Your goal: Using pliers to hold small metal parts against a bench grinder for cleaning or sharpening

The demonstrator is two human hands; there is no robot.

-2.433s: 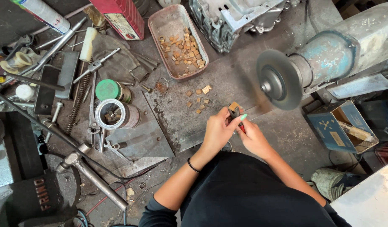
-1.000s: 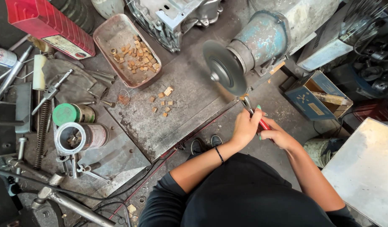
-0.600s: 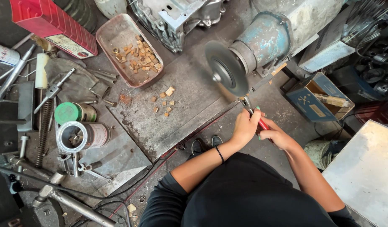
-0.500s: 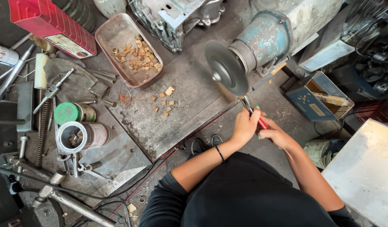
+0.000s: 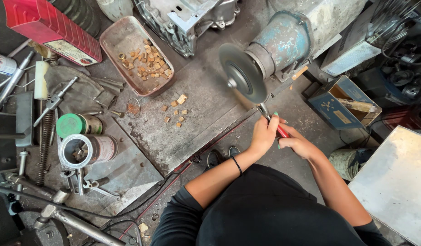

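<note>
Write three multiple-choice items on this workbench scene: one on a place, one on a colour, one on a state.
1. Where do the small tan blocks mostly lie?
A. In the metal tray
B. On the blue box
C. In the open can

2. What colour are the handles of the pliers held by the hands?
A. Yellow
B. Red
C. White

3. How does the can beside the green-lidded can lie?
A. Upright, lidded
B. Crushed flat
C. On its side, mouth open

Answers:
1 A: most small tan blocks sit inside the metal tray, a few loose on the bench.
2 B: red shows between the left hand and right hand on the pliers.
3 C: the open can lies sideways below the green-lidded can.
</note>
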